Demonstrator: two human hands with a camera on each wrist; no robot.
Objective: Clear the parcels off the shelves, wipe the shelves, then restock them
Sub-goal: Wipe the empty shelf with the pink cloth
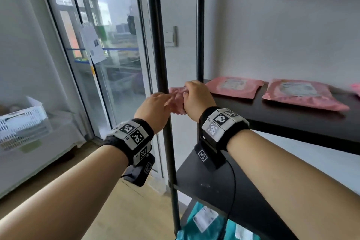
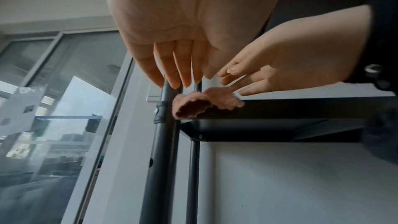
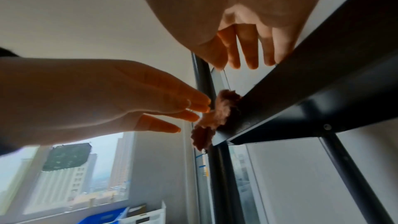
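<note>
1. Daylight pours through the glass door [image 1: 109,60] on the left, and a black metal shelf unit [image 1: 292,122] stands right beside it against a white wall.
2. Sitting on the near left corner of the middle shelf is a small pink cloth [image 1: 176,96], fluffy and bunched up, one edge drooping over the shelf lip by the front post [image 1: 163,76].
3. Both hands are converging on it! The left hand [image 1: 153,109] comes in from the door side with its fingers [image 2: 172,67] straight and close together, tips just short of the cloth.
4. The right hand [image 1: 196,97] arches over the cloth from above, fingers [image 3: 247,52] extended and relaxed; nothing is pinched in either wrist view, though the head view cannot settle whether the fingertips touch the fabric.
5. Further along the same shelf lie two pink parcels [image 1: 233,86] flat and side by side, so this level looks stocked already, while teal parcels [image 1: 206,220] show on the shelf below.
6. Handling call: that cloth should be feather-light, soft and floppy, with no stiffness at all. It will sag from wherever it is taken.
7. Best hold, judging from here, is the overhanging edge at the corner, or a gather of the bunched middle.
8. A white crate [image 1: 23,122] waits at far left.
</note>
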